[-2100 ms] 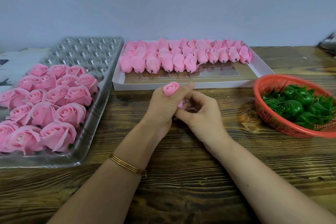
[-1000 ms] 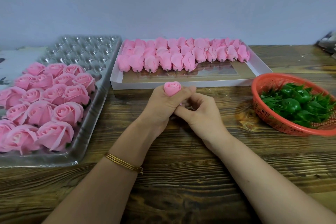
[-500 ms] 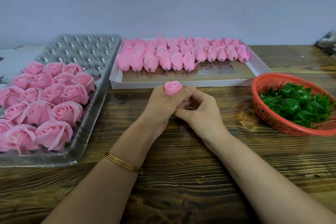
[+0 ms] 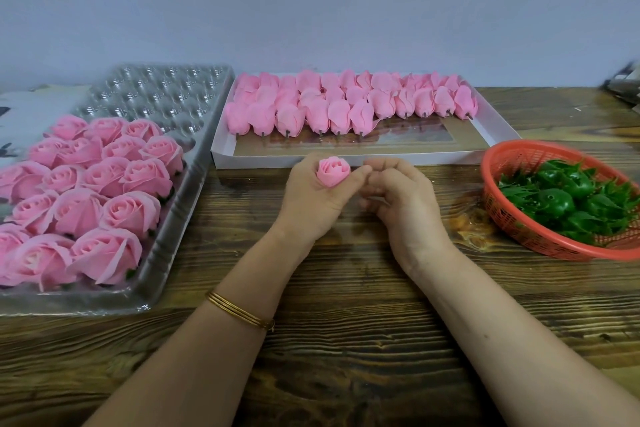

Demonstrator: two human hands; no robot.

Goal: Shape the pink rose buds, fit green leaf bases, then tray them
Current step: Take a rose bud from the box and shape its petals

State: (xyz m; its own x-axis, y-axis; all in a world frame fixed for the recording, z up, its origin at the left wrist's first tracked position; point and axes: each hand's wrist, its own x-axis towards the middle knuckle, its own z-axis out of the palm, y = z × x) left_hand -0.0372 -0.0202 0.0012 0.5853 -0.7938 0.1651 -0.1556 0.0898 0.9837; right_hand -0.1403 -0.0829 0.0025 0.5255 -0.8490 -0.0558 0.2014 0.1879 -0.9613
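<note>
A small handcraft workshop for making artificial flowers, seen as one workstation. A rough, dark-grained wooden table [image 4: 346,288] stands against a plain grey-blue wall [image 4: 311,11], laid out like an assembly line. A shallow white box [image 4: 450,157] holds rows of closed pink buds [image 4: 339,111]. At the right, a red mesh basket [image 4: 502,218] is heaped with green leaf bases [image 4: 568,205]. At the left, a clear plastic tray [image 4: 156,94] with moulded cups is partly filled with open pink roses [image 4: 104,177]. The many identical pieces, sorted by stage, suggest batch handwork.
</note>
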